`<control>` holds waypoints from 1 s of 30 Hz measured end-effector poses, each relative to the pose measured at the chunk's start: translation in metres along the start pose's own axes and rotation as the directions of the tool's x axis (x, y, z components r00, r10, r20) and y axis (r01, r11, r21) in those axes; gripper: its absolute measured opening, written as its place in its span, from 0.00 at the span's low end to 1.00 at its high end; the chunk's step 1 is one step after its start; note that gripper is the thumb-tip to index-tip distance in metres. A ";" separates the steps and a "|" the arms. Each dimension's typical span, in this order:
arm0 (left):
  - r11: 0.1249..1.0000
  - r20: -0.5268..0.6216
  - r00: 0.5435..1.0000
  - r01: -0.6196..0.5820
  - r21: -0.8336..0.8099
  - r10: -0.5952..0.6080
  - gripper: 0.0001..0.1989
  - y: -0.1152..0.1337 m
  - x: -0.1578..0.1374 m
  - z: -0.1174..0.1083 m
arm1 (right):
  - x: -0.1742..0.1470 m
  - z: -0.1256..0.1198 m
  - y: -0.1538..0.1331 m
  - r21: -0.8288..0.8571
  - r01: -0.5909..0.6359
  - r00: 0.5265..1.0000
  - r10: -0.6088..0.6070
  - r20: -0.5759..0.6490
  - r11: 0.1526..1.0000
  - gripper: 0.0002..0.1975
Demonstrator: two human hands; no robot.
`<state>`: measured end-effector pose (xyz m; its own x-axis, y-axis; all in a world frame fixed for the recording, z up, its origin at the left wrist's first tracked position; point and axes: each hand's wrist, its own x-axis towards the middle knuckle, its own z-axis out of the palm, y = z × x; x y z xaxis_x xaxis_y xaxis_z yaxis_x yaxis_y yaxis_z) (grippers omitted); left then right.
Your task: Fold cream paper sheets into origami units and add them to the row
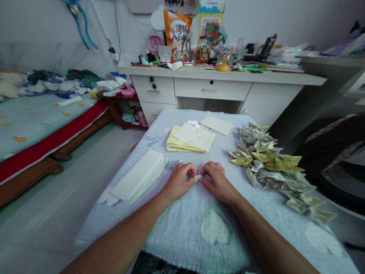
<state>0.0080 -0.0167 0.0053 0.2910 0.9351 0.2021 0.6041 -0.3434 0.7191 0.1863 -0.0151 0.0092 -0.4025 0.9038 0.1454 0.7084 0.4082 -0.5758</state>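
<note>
Close together over the middle of the cloth-covered table, my left hand (180,179) and my right hand (216,180) pinch a small piece of folded paper (197,177) between thumbs and fingers. Most of that paper is hidden by the fingers. Beyond my hands lies a stack of yellow and cream paper sheets (188,139), the top one creased. To the left rests a pile of long folded white paper (139,175). Many folded paper pieces (273,163), grey and yellow with pointed ends, form rows at the right.
A flat cream card (216,125) lies at the table's far end. Behind stands a white desk (211,88) crowded with a jar (203,51), an orange snack bag (176,32) and other items. A bed (42,125) is on the left, a dark wheel (333,190) on the right.
</note>
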 end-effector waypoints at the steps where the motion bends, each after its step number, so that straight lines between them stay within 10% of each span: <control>1: 0.999 -0.007 1.000 0.005 -0.038 -0.005 0.03 -0.001 0.000 -0.001 | 0.000 0.000 0.000 0.000 0.011 1.000 -0.011 0.003 1.000 0.05; 30: 0.991 0.082 0.996 -0.009 -0.134 0.020 0.08 0.000 0.001 -0.008 | 0.003 -0.006 0.008 0.202 0.188 0.982 -0.189 -0.016 0.961 0.15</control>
<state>0.0025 -0.0149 0.0102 0.3625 0.9179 0.1614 0.4963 -0.3368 0.8002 0.1940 -0.0082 0.0095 -0.5197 0.8126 0.2640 0.4885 0.5361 -0.6884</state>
